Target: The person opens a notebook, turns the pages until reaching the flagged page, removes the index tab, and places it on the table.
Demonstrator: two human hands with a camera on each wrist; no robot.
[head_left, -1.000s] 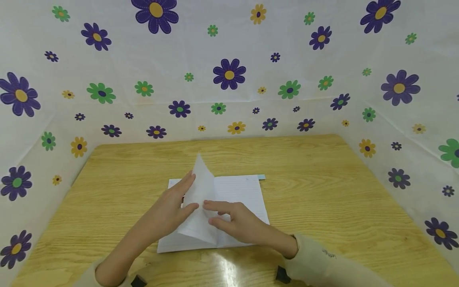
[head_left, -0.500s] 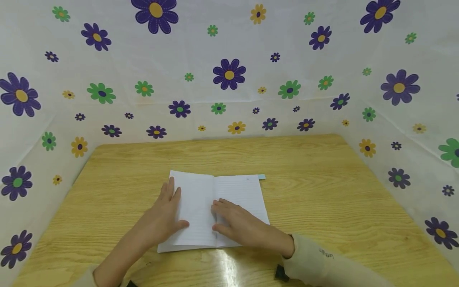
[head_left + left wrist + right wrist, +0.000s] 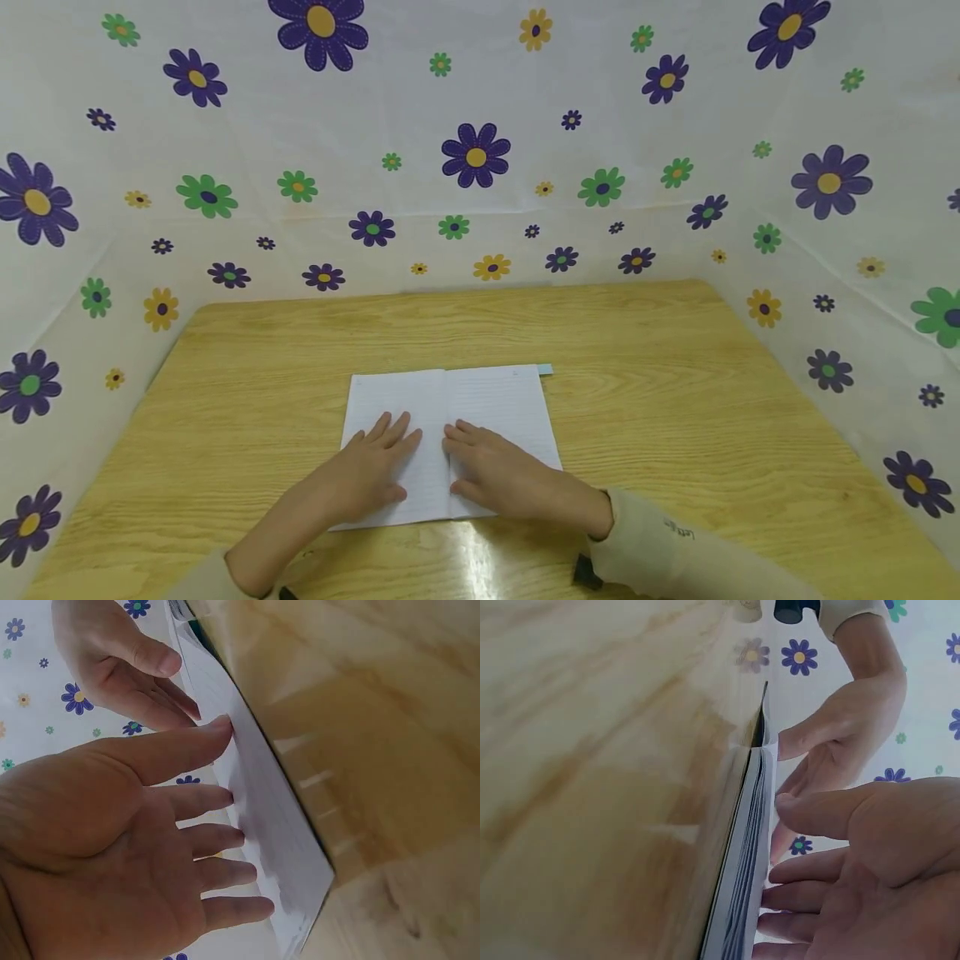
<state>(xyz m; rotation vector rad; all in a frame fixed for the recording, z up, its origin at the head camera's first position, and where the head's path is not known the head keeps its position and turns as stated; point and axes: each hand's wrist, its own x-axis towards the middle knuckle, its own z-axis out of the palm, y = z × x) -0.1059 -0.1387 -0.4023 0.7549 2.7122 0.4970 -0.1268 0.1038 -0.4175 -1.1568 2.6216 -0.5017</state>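
An open notebook (image 3: 495, 392) with white lined pages lies flat on the wooden table. My left hand (image 3: 372, 471) rests on the left page, fingers spread and straight, thumb out toward the fold. On the right page, close to the fold, lies my right hand (image 3: 498, 475) with its fingers extended. The left wrist view shows the fingertips of the left hand (image 3: 142, 832) touching the page surface. In the right wrist view the fingertips of the right hand (image 3: 870, 877) meet the page above a thick stack of sheets (image 3: 742, 877).
A small light-blue tab (image 3: 546, 369) sticks out past the notebook's upper right corner. Wooden tabletop (image 3: 675, 400) surrounds the notebook. A white cloth (image 3: 480, 100) printed with flowers stands round the back and both sides of the table.
A raised page has come down flat on the left side. My left hand has moved from its outer edge onto the page, and the right hand has settled near the fold.
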